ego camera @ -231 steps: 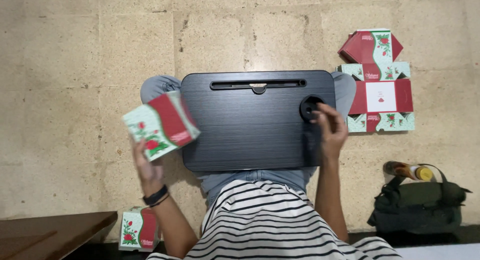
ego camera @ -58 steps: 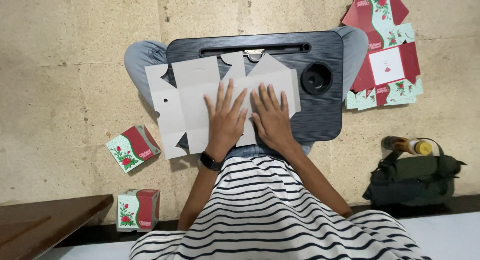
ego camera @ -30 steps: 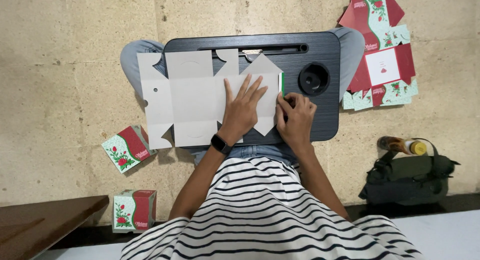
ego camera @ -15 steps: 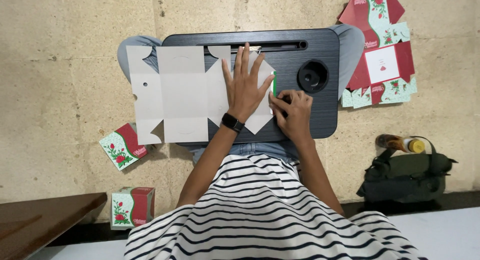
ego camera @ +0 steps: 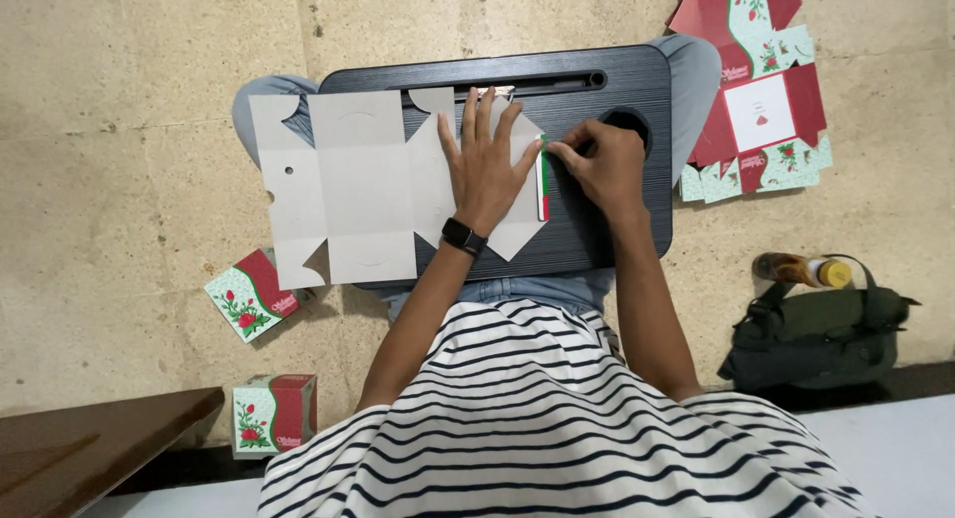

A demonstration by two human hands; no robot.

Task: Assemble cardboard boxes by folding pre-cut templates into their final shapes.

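While flattened, carton blank (ego camera: 363, 185) under both hands

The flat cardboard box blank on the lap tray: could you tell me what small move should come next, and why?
Probably run the right hand down the narrow edge flap to finish creasing it. The left hand lies flat on the box blank, pinning it to the black lap tray, and the flap is turned over, showing its printed side, with the right fingertips pinching its upper end.

You sit on a bare stone-tiled floor (ego camera: 119, 110) in what looks like a home, with a black lap worktop (ego camera: 617, 229) across your knees, printed cartons (ego camera: 756, 100) spread about, a dark bag (ego camera: 826, 334) and a wooden furniture edge (ego camera: 90, 453) nearby.
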